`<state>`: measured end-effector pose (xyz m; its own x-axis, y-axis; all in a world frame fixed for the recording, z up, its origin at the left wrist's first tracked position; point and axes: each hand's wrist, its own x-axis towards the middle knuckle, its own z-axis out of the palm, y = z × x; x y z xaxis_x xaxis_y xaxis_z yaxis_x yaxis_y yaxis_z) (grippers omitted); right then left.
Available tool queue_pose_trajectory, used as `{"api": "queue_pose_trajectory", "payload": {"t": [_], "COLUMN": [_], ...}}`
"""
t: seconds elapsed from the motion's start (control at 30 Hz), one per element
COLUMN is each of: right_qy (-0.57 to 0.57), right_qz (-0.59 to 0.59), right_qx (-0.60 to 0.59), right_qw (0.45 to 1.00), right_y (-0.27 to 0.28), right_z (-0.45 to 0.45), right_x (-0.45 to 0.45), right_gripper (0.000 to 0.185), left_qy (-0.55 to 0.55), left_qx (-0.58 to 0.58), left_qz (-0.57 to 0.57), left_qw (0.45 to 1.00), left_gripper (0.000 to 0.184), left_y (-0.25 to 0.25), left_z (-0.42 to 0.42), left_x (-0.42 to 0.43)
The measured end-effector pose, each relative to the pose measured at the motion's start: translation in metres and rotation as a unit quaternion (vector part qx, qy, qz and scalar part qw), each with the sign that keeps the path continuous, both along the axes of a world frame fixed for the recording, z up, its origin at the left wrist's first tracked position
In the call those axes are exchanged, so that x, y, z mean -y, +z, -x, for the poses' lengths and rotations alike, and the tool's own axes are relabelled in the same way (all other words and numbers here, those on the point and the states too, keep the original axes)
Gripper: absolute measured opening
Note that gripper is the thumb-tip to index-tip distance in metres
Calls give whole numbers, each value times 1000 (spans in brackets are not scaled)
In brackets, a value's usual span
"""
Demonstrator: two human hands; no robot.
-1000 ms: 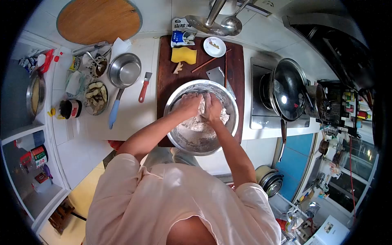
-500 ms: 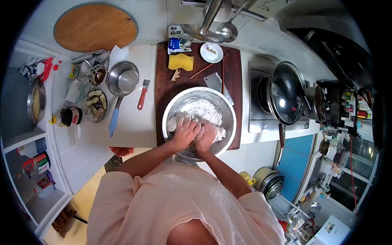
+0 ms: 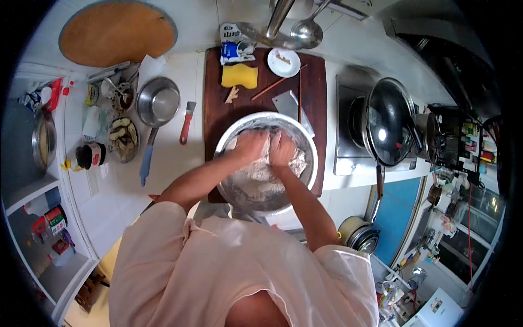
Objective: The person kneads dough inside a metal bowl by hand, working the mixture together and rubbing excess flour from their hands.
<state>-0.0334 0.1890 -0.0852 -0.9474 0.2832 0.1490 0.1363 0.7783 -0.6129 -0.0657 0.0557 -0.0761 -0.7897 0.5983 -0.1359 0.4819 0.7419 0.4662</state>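
Note:
A large metal bowl [image 3: 259, 203] holds rough, floury dough [image 3: 259, 172], with loose flour on its inner wall. Inside the bowl's far half, my left hand [image 3: 253, 145] is curled over the dough, its fingertips pressed down and partly hidden. Close beside it, my right hand [image 3: 281, 149] also has bent fingers closed on the dough. The bowl stands on the near part of a dark wooden cutting board [image 3: 213, 103]. Just behind the rim lies a cleaver [image 3: 286, 104], partly covered by the bowl.
On the board are a yellow sponge [image 3: 239, 76], ginger [image 3: 232, 95], chopsticks [image 3: 269, 89] and a small white plate [image 3: 284, 62]. Left are a red-handled scraper [image 3: 187, 124], a saucepan [image 3: 158, 102] and a bowl of mushroom-like pieces [image 3: 123, 136]. A lidded pan [image 3: 389, 122] sits on the stove, right.
Both hands have moved from the bowl's near side to its far side. The dough is now bunched under them and nearer to me. The camera view has shifted slightly.

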Motion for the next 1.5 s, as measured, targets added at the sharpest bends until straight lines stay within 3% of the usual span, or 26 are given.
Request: {"api": "queue_pose_trajectory", "payload": {"t": [0.1, 0.13, 0.2, 0.27, 0.33, 0.37, 0.43, 0.53, 0.67, 0.93, 1.1, 1.23, 1.3, 1.33, 1.43, 1.47, 1.5], "right_qy": [-3, 8, 60, 146, 185, 194, 89, 24, 6, 24, 13, 4, 3, 10, 3, -12, -28], "right_qz": [-5, 19, 27, -3, 14, 30, 104, 2, 26, 42, 33, 10, 43, 118, 285, 309, 332], "right_qx": [20, 19, -1, -43, -33, 2, -36, -10, 0, -37, -26, -14, 37, 38, 29, 17, 3], "right_qw": [1000, 1000, 998, 988, 982, 981, 990, 1000, 1000, 998, 999, 1000, 998, 992, 958, 951, 943], "right_y": [2, 2, 18, 69, 99, 104, 96, 69, 46, 14, -7, -3, 5, 5, 17, 33, 44], "right_z": [-2, -6, -20, -51, -81, -93, -108, -110, -102, -29, -2, 1, 0, -2, -15, -21, -29], "right_x": [1, 0, -4, -3, 1, 4, 22, 37, 45, 16, 0, -1, -1, -3, -15, -14, -14], "right_gripper": [38, 35, 30, 26, 19, 18, 15, 19, 27, 28, 30, 32, 33, 34, 37, 39, 40], "left_qy": [5, 14, -38, -70, -78, -74, -55, -23, -24, -22, -5, 11, 14, 34, 55, 53, 101], "left_qx": [8, 74, 57, 99, 84, 81, -47, -120, -164, -95, 33, 75, 83, 22, 45, 75, 206], "left_qz": [5, 43, 47, 59, 22, 17, 3, -26, -12, -29, -4, 28, 63, 21, 0, -63, -215], "left_qw": [1000, 996, 997, 991, 993, 994, 997, 992, 986, 995, 999, 997, 994, 999, 998, 994, 949], "left_gripper": [44, 52, 57, 65, 75, 65, 40, 45, 40, 33, 27, 31, 38, 51, 59, 58, 56], "left_y": [16, 17, 49, 101, 102, 112, 75, 62, 38, 19, 0, 19, 31, 24, 82, 95, 90], "left_z": [0, 2, -18, -44, -83, -93, -118, -122, -104, -25, 3, 3, 2, -11, -30, -31, -37], "left_x": [2, -2, 12, 27, 38, 40, 42, 42, 33, 8, -4, -5, -5, -3, 6, 14, 16]}}
